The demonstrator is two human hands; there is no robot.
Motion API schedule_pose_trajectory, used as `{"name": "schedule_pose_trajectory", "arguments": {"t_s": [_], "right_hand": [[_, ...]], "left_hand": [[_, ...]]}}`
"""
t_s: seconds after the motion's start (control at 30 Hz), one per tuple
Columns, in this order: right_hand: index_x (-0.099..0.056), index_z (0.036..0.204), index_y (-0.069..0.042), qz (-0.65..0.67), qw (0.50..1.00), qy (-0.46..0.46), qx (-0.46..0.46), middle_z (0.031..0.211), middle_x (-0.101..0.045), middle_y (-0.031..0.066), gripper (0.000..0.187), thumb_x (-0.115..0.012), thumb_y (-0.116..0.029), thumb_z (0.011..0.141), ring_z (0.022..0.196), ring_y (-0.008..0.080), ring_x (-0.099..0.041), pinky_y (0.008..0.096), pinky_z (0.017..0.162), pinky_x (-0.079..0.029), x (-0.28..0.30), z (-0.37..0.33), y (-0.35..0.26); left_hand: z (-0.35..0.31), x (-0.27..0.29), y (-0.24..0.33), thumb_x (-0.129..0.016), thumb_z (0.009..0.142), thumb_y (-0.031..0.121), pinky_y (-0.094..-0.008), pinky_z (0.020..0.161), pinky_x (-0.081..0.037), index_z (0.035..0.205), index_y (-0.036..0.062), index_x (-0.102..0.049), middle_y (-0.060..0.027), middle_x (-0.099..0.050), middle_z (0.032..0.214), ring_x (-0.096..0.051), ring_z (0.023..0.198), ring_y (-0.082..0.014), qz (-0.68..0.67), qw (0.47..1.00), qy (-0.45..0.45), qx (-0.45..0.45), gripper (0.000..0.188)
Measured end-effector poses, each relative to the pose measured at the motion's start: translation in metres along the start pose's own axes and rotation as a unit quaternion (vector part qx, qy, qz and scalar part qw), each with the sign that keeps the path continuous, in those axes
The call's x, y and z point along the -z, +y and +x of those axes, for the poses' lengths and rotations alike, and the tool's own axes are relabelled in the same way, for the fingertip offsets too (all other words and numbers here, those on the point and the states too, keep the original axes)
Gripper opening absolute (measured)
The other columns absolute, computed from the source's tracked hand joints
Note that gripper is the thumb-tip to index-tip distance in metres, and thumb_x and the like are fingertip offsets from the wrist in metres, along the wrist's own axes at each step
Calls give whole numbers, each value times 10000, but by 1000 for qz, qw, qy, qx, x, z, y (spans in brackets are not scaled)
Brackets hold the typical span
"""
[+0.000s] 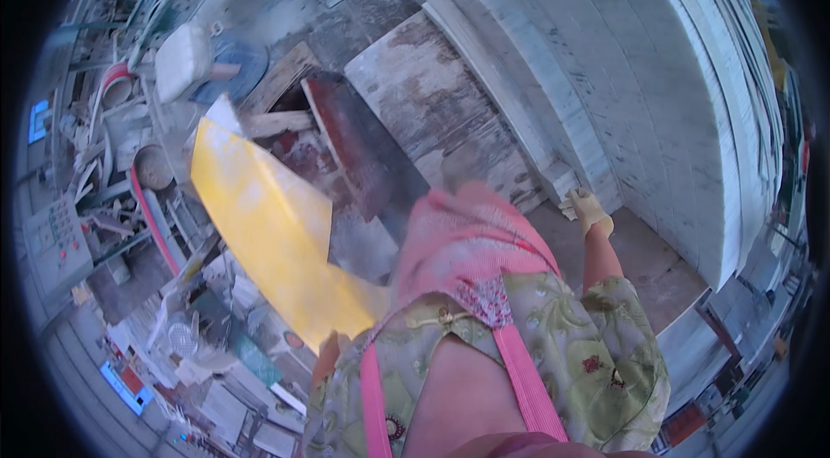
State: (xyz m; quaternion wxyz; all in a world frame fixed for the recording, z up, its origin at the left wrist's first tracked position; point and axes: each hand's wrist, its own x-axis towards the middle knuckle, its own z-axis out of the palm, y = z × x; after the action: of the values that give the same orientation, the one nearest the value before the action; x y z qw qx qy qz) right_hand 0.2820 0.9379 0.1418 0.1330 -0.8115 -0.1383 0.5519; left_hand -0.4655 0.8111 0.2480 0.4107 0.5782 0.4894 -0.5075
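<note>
Your left hand (332, 346) is by one yellow sheet (264, 216); your right hand (591, 211), well apart, by several slabs (640, 95); I can't tell either grip.

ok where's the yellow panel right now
In the head view, the yellow panel is left of centre, to the left of the pink apron, its lower end close by the left hand; contact is unclear.

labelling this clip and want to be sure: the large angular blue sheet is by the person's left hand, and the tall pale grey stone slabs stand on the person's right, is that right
The colour is wrong: the head view shows that the large angular sheet by the left hand is yellow. The tall pale grey stone slabs do stand on the person's right.
</note>
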Motion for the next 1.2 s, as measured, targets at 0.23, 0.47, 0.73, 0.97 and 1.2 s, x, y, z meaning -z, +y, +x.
{"name": "schedule_pose_trajectory", "arguments": {"t_s": [0.23, 0.47, 0.73, 0.97, 1.2], "right_hand": [[-626, 1124, 8, 7, 997, -27, 74, 929, -770, 141, 362, -511, -322, 1030, 774, 209, -739, 291, 692, -586, -2, -5, -50], [-713, 1082, -63, -243, 934, 69, 252, 1010, -747, 158, 376, -529, -373, 972, 974, 305, -705, 369, 862, -531, 0, 32, -122], [-763, 1073, -93, -234, 959, 119, 105, 1025, -748, 160, 444, -548, -441, 903, 977, 305, -707, 432, 858, -514, -3, 31, -228], [-726, 957, -30, -140, 974, 128, 123, 921, -744, 143, 303, -543, -263, 894, 869, 250, -711, 404, 759, -534, -12, 76, -292], [-711, 981, -19, -104, 970, 170, 139, 858, -720, 130, 234, -552, -160, 884, 786, 238, -705, 403, 698, -541, -37, 147, -326]], "left_hand": [[23, 157, -19, -633, 907, 413, -444, 855, -555, 962, 11, -743, -200, -744, 941, -727, 920, -330, -280, 942, 178, 45, 421], [60, 326, 43, -590, 1000, 302, -368, 793, -545, 948, 15, -725, -122, -748, 871, -717, 858, -249, -424, 777, 465, 33, 322], [143, 441, 38, -591, 957, 161, -343, 795, -528, 1042, 36, -688, -71, -684, 948, -634, 887, -185, -617, 636, 458, -69, 180], [114, 538, 37, -557, 986, 205, -325, 855, -481, 1112, 50, -622, -56, -635, 1080, -570, 975, -151, -689, 583, 423, -73, 210], [164, 596, 0, -588, 988, 221, -319, 825, -519, 1101, -5, -660, -86, -694, 977, -636, 893, -174, -660, 605, 439, -76, 263]]}}
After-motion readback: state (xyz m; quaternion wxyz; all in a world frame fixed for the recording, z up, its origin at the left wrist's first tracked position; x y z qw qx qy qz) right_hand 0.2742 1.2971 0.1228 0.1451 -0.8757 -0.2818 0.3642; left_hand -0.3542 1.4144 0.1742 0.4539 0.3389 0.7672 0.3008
